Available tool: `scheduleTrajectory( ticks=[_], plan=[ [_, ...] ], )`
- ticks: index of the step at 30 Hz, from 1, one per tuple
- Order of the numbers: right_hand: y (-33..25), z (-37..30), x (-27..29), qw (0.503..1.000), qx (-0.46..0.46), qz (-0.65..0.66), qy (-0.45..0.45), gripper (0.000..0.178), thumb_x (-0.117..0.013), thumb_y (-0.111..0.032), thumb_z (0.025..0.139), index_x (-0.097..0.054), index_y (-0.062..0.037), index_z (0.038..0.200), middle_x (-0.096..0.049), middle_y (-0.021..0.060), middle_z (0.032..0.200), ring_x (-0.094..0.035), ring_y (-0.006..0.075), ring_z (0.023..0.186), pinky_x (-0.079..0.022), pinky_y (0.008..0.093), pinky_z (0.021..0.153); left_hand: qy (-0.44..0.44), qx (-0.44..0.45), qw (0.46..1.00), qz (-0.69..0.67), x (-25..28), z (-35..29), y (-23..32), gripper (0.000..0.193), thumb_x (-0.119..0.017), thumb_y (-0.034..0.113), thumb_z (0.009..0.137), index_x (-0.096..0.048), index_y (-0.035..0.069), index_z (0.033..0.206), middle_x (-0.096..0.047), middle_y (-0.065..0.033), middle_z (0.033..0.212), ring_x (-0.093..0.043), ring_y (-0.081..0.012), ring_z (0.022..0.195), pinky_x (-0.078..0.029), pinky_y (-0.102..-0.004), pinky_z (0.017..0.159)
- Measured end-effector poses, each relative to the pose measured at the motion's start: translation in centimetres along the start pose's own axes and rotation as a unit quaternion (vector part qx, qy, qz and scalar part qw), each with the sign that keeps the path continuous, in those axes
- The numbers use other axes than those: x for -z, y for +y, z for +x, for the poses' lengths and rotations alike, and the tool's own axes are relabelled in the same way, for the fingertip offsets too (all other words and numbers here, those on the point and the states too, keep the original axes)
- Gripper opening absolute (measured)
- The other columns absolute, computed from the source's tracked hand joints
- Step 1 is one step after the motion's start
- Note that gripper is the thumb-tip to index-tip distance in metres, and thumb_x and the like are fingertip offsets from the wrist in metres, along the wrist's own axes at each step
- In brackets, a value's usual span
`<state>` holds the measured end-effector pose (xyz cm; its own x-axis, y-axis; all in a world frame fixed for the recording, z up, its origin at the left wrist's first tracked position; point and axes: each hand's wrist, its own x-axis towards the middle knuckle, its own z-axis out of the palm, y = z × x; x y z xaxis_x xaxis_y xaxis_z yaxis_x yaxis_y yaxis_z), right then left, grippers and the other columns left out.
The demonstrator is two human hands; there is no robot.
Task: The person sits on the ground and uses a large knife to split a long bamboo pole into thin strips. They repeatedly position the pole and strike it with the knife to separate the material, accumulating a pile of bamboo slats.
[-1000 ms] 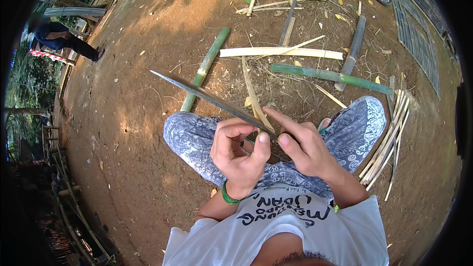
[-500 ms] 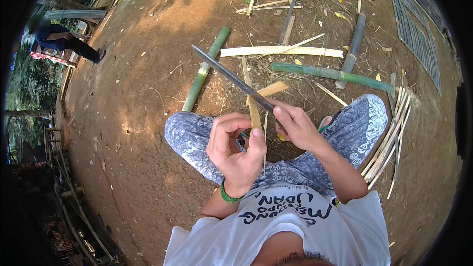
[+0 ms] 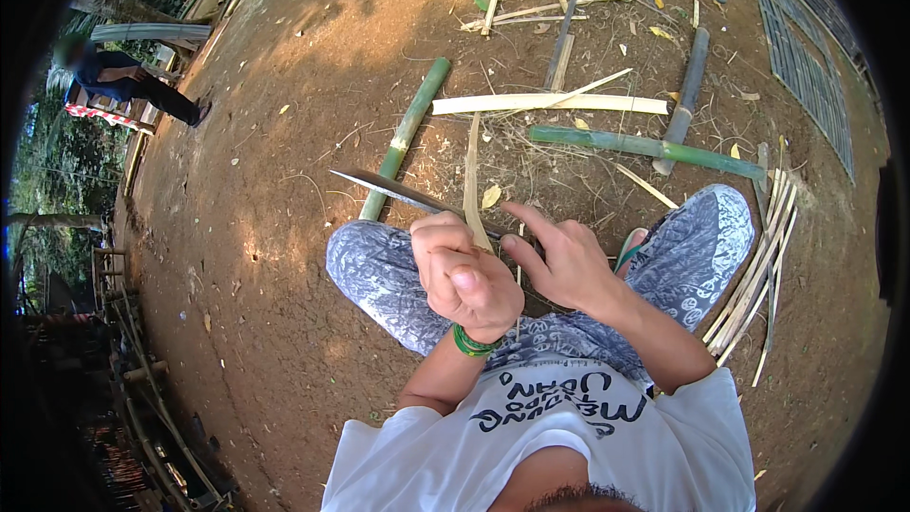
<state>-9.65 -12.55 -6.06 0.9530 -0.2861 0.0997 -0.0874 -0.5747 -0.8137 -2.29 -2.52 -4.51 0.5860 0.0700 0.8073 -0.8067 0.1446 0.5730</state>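
Note:
I sit cross-legged on bare dirt in grey patterned trousers. My left hand (image 3: pixel 464 275), a green band on its wrist, is closed around a thin pale bamboo strip (image 3: pixel 471 166) that rises away from me over my lap. My right hand (image 3: pixel 561 261) grips the handle end of a long dark knife (image 3: pixel 408 194), index finger stretched along it. The blade points up-left and crosses the strip just above my left fist. The handle itself is hidden under my fingers.
Green bamboo poles (image 3: pixel 408 128) (image 3: pixel 645 144) and a split pale piece (image 3: pixel 550 104) lie ahead. A bundle of thin strips (image 3: pixel 758 265) lies by my right knee. A woven mat (image 3: pixel 806 57) is at top right, scraps at top centre, a seated person (image 3: pixel 123 81) at far left.
The knife blade swung from up-left to steeper, then dropped back low and nearly flat to the left. My hands have moved slightly lower and closer together on the strip.

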Motion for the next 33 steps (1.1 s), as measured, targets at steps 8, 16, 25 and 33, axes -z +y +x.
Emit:
scheduleTrajectory(
  ticks=[8, 16, 25, 33],
  plan=[
    [0.2, 0.9, -0.6, 0.958, -0.098, 0.261, -0.071, 0.046, -0.057, -0.031, 0.099, -0.055, -0.0087, 0.139, -0.057, 0.0173, 0.055, -0.058, 0.0391, 0.05, -0.049, 0.0432, 0.053, 0.061, -0.02, 0.998, 0.016, -0.7, 0.4, -0.7, 0.051, -0.034, 0.038, 0.107, -0.036, 0.008, 0.066, -0.041, -0.0075, 0.075, -0.04, -0.0234, 0.071, -0.037, -0.0371, 0.069],
    [0.2, 2.7, -0.9, 0.991, 0.105, 0.079, -0.002, 0.043, -0.058, -0.022, 0.096, -0.059, -0.0148, 0.138, -0.056, 0.0168, 0.057, -0.059, 0.034, 0.05, -0.047, 0.0401, 0.05, -0.01, -0.026, 0.996, -0.088, -1.2, -0.1, -0.6, 0.05, -0.04, 0.034, 0.107, -0.038, 0.005, 0.066, -0.041, -0.0065, 0.07, -0.042, -0.0204, 0.06, -0.038, -0.0347, 0.057],
    [-0.1, 2.7, 0.0, 0.993, 0.043, 0.105, 0.018, 0.04, -0.056, -0.017, 0.096, -0.06, -0.0156, 0.136, -0.057, 0.0173, 0.058, -0.059, 0.034, 0.05, -0.046, 0.0398, 0.05, -0.018, -0.031, 0.995, -0.09, -2.4, -0.2, -1.3, 0.052, -0.031, 0.038, 0.11, -0.032, 0.009, 0.067, -0.035, -0.003, 0.068, -0.028, -0.0118, 0.05, -0.026, -0.0276, 0.048],
    [1.0, 3.4, 1.0, 0.976, -0.092, 0.192, 0.05, 0.039, -0.049, -0.033, 0.104, -0.066, 0.0, 0.093, -0.049, 0.0126, 0.054, -0.05, 0.0228, 0.047, -0.041, 0.038, 0.049, 0.01, -0.032, 0.987, -0.156, -1.2, 0.6, -2.0, 0.049, -0.033, 0.029, 0.11, -0.033, 0.006, 0.066, -0.037, -0.0054, 0.063, -0.031, -0.0122, 0.047, -0.027, -0.0277, 0.043]
  ],
)
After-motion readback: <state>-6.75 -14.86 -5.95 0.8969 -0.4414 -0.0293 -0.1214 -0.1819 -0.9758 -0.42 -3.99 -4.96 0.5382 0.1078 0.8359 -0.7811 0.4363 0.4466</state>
